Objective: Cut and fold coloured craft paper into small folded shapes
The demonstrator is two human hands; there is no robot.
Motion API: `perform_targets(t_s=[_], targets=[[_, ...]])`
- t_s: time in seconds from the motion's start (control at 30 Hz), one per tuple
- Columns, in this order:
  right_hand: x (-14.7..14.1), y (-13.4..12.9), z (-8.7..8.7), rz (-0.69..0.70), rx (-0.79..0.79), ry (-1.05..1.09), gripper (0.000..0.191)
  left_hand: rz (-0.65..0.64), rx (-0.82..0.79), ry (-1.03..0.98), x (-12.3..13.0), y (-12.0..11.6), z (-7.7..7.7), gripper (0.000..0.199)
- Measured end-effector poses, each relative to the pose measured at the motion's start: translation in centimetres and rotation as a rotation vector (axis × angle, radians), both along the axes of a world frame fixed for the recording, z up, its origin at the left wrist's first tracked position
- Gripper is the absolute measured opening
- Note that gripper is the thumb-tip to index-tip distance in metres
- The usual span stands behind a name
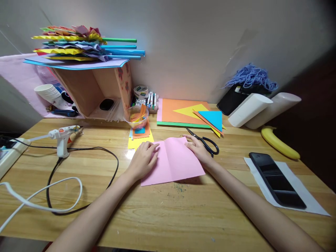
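A pink sheet of paper (178,161) with a crease down its middle lies at the centre of the table, its right half tilted up off the wood. At its left edge is my left hand (144,159), fingers bent and closed over the paper. My right hand (197,149) grips the upper right edge, thumb on top and fingers behind, partly hidden. Just beyond that hand rest black scissors (210,143). Yellow and orange paper pieces (141,133) lie past my left hand, beneath a clear bowl (136,117) of paper scraps.
On the left are a hot glue gun (63,140), looped cables (81,189) and a power strip (13,155). A cardboard box (91,89) carries paper flowers (70,43). Coloured sheets (183,112) lie at the back. Paper rolls (250,109), a banana (279,143) and a phone (277,180) occupy the right.
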State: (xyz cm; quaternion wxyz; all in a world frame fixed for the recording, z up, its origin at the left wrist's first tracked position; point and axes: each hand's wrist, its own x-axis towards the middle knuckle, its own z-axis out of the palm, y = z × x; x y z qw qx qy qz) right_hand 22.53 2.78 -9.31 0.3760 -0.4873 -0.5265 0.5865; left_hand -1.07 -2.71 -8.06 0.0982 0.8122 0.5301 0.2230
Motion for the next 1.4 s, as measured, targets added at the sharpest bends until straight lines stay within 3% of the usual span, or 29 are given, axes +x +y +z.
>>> perform_targets(t_s=[0.2,0.37,0.87,1.03,1.17,1.3,1.4], targets=[[0.4,0.1,0.7,0.141,-0.056,-0.018,0.049,-0.027,-0.018,-0.006,0.2,-0.5,0.4,0.035],[-0.2,-0.2,1.0,0.084,-0.035,-0.165,0.047,-0.074,-0.070,0.078,0.7,-0.5,0.2,0.044],[0.5,-0.1,-0.2,-0.002,0.088,-0.293,0.040,-0.005,-0.015,0.229,1.3,-0.5,-0.6,0.043],[1.1,-0.9,0.3,-0.054,0.003,-0.243,0.037,-0.009,-0.007,0.195,1.2,-0.5,-0.8,0.042],[2.0,-1.9,1.0,-0.024,-0.077,-0.203,0.042,-0.008,0.002,0.192,1.2,-0.6,-0.8,0.042],[2.7,-2.4,1.2,0.088,-0.129,-0.104,0.061,-0.003,0.003,0.163,1.1,-0.6,-0.9,0.042],[3.2,-2.5,1.0,0.080,-0.130,-0.112,0.064,-0.002,0.005,0.161,1.1,-0.6,-0.9,0.042]])
